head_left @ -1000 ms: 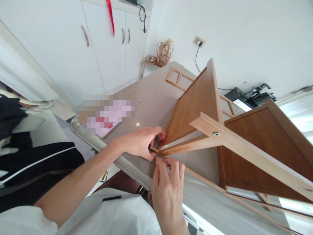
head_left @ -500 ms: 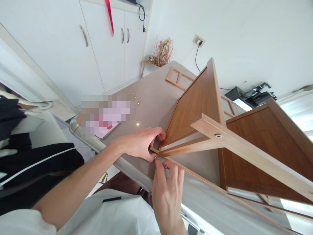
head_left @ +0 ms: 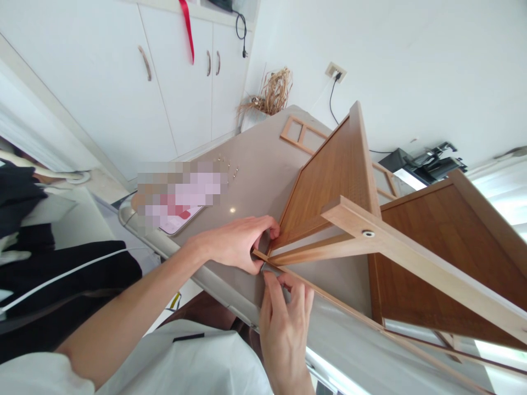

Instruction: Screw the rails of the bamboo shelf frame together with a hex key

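Wooden frame (head_left: 329, 175) looks stiff, moderately heavy; I'd grip its corner near the desk's (head_left: 263, 173) front edge, where the left hand (head_left: 241, 244) clamps; I can't tell the right hand's (head_left: 286, 312) hold.

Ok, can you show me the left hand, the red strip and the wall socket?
Left hand (head_left: 241, 243): head view, on the back of the hand.
Red strip (head_left: 188, 28): head view, about midway along its visible length.
Wall socket (head_left: 331, 69): head view, on its plate, beside the plug.
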`<act>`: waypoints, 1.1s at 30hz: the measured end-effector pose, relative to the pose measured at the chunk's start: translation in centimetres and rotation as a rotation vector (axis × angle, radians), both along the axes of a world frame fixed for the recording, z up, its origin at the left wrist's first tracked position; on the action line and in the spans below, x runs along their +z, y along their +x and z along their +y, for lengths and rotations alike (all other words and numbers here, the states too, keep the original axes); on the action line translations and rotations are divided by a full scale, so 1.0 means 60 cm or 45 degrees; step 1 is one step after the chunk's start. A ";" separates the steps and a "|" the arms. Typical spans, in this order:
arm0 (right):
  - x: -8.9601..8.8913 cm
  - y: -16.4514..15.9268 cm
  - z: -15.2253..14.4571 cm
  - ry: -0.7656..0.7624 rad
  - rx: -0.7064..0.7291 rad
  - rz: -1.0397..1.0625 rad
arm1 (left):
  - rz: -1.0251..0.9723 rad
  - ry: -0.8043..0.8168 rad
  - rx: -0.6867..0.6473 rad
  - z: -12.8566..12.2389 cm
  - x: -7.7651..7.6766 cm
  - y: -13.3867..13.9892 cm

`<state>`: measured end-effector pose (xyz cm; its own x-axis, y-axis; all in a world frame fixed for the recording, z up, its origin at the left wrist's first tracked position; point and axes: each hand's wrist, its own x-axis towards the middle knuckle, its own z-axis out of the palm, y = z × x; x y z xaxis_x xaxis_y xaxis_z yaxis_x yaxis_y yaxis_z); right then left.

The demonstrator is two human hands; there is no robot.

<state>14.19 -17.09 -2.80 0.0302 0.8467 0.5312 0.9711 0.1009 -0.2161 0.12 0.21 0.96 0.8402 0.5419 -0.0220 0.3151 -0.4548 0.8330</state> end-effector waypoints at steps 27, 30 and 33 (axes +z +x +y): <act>0.003 -0.013 0.005 -0.030 -0.062 0.215 | 0.017 0.034 0.005 0.000 0.000 0.001; 0.006 -0.011 0.006 -0.035 -0.058 0.224 | 0.009 0.037 0.003 0.000 -0.003 0.001; 0.008 -0.008 0.007 -0.040 -0.037 0.249 | 0.004 0.044 0.008 -0.001 -0.005 0.001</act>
